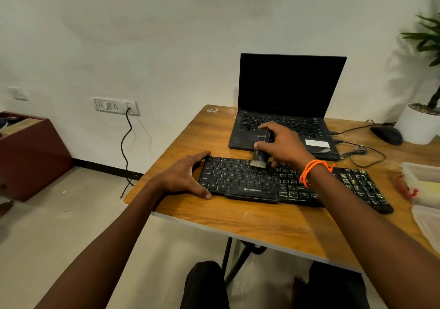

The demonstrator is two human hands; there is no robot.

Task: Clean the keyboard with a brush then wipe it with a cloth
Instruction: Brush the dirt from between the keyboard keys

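- Seated close at a wooden table [238, 220], a person leans both bare forearms in over its near edge, dark-clothed knees visible below.
- A black keyboard [240, 180] lies flat across the table just past that edge, running from the left corner toward the right, its right-hand keys smeared with pale marks.
- The left hand [183, 177] rests against the keyboard's left end, fingers spread and nearly straight, thumb along the near edge and fingertips at the far corner, bracing it.
- The right hand [283, 144], an orange bracelet [312, 170] at its wrist, grips a dark brush [260, 149] from above; the pale bristles touch the upper key rows left of centre.
- Clear plastic containers [421, 182] sit at the table's right edge, just beside the keyboard's right end.
- Behind the keyboard stands an open black laptop [290, 87] with a dark screen, cables trailing from its right side.
- A black mouse [387, 135] and a white plant pot [416, 125] occupy the far right corner.
- A wall socket [115, 105] with a plugged-in cable is set in the white wall at left.
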